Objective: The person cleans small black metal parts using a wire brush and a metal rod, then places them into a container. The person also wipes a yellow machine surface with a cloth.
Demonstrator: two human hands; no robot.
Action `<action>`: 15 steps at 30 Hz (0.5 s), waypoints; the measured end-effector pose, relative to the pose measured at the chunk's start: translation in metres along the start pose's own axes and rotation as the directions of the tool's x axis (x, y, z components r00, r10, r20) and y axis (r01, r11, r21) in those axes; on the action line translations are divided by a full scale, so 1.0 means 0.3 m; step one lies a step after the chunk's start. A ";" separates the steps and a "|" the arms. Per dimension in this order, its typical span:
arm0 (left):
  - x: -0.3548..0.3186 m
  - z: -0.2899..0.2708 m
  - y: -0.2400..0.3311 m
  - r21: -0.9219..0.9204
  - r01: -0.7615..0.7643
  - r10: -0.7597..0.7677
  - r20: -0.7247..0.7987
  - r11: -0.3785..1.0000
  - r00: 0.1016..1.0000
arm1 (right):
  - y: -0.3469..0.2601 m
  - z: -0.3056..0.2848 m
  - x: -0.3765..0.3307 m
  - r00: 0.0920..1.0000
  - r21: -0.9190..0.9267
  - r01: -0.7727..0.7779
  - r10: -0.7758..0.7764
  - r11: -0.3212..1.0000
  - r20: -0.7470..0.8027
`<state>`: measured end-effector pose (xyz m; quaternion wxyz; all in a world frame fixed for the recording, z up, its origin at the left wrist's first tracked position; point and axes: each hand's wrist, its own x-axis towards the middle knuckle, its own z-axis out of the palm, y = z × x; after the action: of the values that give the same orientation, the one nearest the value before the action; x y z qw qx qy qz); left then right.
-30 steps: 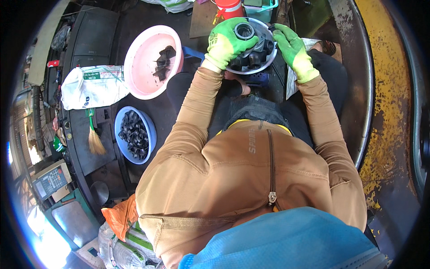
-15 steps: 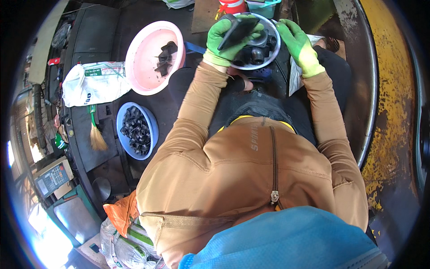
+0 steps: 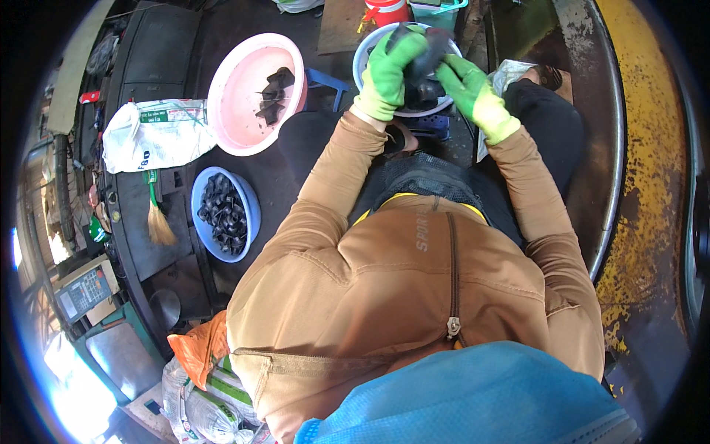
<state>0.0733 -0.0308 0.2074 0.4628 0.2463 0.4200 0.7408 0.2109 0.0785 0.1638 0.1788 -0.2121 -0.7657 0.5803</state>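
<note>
Above a pale basin (image 3: 360, 70) between my knees, a dark black moulded part (image 3: 424, 58) is raised and blurred by motion. My left hand (image 3: 390, 72), in a green glove, is wrapped round its left side. From the right, my gloved right hand (image 3: 473, 95) has its fingers closed against the part's other side. More black pieces (image 3: 423, 96) lie in the basin under my hands, partly hidden by them.
To the left stand a pink basin (image 3: 224, 81) with a few black scraps and a blue basin (image 3: 254, 209) full of small black parts. A white sack (image 3: 159, 137) and a hand broom (image 3: 159, 226) lie farther left. A yellow worn metal surface (image 3: 651, 185) runs along the right.
My right hand has come in leftward from beside the basin onto the black part. My left hand has shifted slightly right and turned the part.
</note>
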 end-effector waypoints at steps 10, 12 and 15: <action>-0.044 0.096 0.000 0.117 -0.077 0.072 0.046 0.990 0.996 | -0.008 0.038 -0.008 0.775 -0.146 0.483 -0.499 0.863 -0.387; -0.047 0.134 -0.045 -0.125 -0.025 0.027 0.018 0.992 0.999 | -0.034 0.024 -0.004 0.747 -0.263 0.523 -0.584 0.811 -0.317; -0.049 0.156 -0.078 -0.085 -0.096 0.093 -0.041 0.992 0.995 | -0.043 0.008 -0.015 0.771 -0.380 0.490 -0.593 0.785 -0.231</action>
<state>0.1264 -0.0203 0.2125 0.4298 0.2320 0.3837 0.7837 0.2119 0.0713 0.1754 0.4348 -0.1002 -0.8298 0.3353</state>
